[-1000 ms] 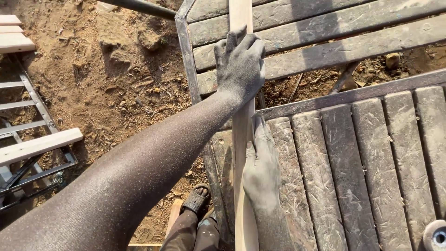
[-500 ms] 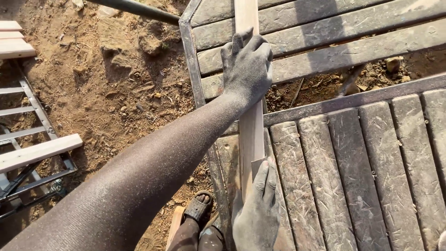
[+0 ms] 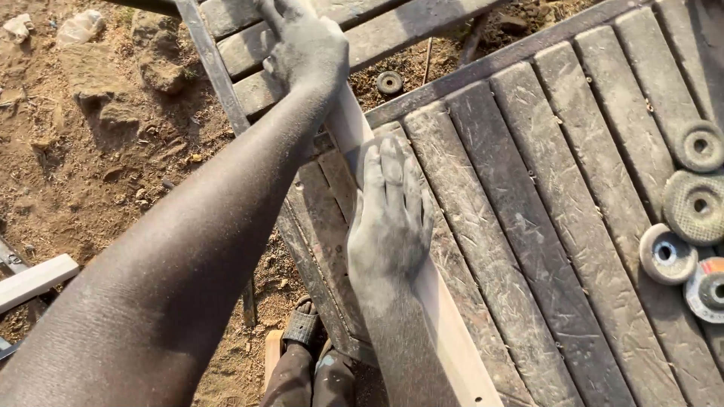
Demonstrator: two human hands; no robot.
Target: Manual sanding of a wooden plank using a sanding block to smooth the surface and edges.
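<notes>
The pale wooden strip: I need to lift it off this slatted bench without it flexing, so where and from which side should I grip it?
Probably best across its narrow width, from above, at the bare stretch between the left hand and the right hand. The wooden strip is long, thin and lies flat along the slatted bench, so a second hold near its lower end should limit bending.
</notes>
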